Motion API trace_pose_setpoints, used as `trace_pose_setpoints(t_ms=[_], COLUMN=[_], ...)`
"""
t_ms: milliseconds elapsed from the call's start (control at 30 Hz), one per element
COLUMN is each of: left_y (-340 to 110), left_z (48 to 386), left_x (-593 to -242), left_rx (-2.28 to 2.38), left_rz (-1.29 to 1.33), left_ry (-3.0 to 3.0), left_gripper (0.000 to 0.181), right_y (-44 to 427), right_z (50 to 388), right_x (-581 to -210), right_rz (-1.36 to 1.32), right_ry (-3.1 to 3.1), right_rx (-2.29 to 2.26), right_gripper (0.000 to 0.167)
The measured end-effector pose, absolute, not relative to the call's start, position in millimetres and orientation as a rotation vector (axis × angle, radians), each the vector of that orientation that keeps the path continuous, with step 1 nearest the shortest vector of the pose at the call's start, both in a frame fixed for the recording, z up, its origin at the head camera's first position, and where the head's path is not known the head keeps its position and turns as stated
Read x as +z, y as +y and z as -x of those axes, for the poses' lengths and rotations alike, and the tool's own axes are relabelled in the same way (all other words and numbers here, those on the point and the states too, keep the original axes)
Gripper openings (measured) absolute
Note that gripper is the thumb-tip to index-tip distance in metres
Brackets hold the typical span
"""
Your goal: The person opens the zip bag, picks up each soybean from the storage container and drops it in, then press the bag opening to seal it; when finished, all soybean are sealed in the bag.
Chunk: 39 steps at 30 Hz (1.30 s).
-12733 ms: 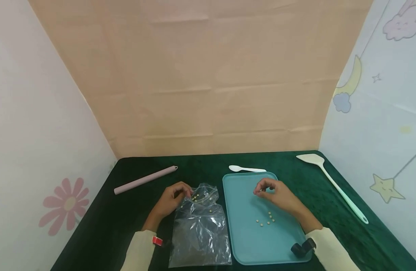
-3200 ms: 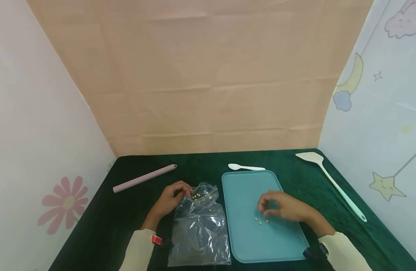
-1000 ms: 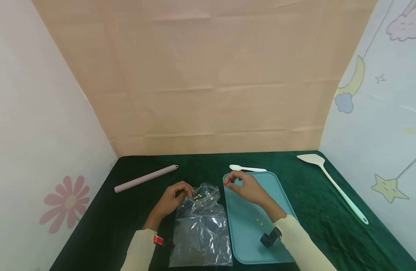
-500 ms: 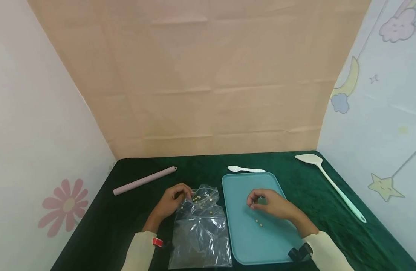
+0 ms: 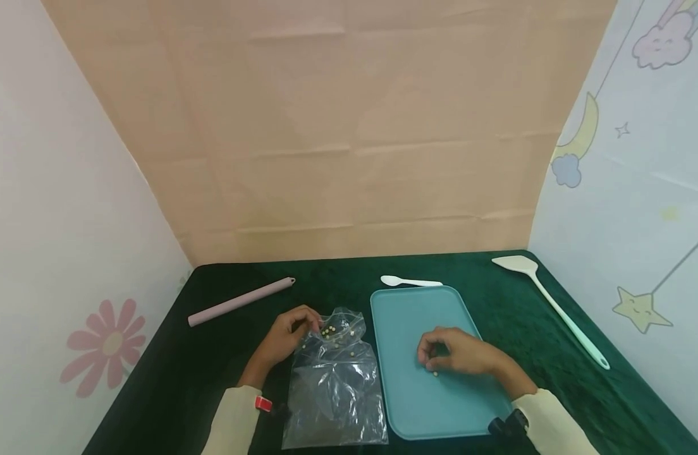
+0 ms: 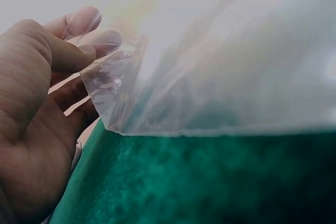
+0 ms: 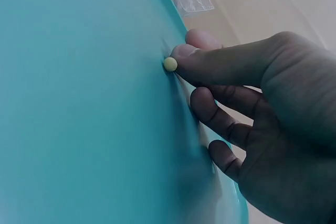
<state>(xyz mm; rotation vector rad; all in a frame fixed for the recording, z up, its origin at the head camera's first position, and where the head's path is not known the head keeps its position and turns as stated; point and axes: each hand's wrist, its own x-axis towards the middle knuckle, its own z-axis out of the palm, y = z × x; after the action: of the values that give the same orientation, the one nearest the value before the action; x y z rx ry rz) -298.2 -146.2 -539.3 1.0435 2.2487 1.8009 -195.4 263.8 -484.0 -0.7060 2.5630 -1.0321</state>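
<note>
My left hand (image 5: 286, 332) pinches the upper left edge of a clear zip bag (image 5: 337, 404); in the left wrist view its plastic film (image 6: 118, 85) runs between thumb and fingers. Several pale yellow soybeans (image 5: 328, 331) lie inside the bag's mouth end. Over the blue-green tray (image 5: 406, 414), my right hand (image 5: 459, 351) reaches down with thumb and index fingertips close together. One soybean (image 7: 170, 64) shows right beside the thumb tip in the right wrist view. Whether another bean sits between those fingertips is hidden.
A white spoon (image 5: 408, 281) lies just behind the tray. At the right is a long spatula with a pale green handle (image 5: 565, 316), at the left a pink rod (image 5: 241, 302). Walls stand behind and on both sides of the green-covered table (image 5: 326, 287).
My right hand went from the tray's far left corner back down to the beans. Fewer beans show on the tray: several earlier, two half a second ago, one now. My left hand stays put.
</note>
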Motion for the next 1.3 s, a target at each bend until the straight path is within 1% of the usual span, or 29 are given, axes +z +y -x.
trace_pose_setpoints(t_ms=[200,433,600,800,1067,1300], left_y=[-147,-150,-151,-149,-144,-144], left_z=[301,300,298,298,300,301], left_x=[-538,-539,-540,-542,-541,-540], left_rx=[1.789,1.786,1.802,1.806,1.800,1.798], left_rz=[-1.041,-1.044,-1.054,-1.073,-1.058,-1.042], left_ry=[2.256,2.256,2.236,2.226,2.255,2.259], left_gripper=[0.016,0.019,0.016,0.017,0.019,0.019], right_y=[262,251,225,186,147,132], right_z=[203,221,239,261,279,282], right_x=[-480,-466,-456,-448,-456,-469], right_rz=[0.680,0.667,0.625,0.626,0.682,0.634], right_ry=[2.604,2.737,2.804,2.726,2.652,2.579], right_rx=[-1.088,-1.244,-1.365,-1.490,-1.550,-1.521], right_gripper=[0.007,0.006,0.005,0.005,0.007,0.007])
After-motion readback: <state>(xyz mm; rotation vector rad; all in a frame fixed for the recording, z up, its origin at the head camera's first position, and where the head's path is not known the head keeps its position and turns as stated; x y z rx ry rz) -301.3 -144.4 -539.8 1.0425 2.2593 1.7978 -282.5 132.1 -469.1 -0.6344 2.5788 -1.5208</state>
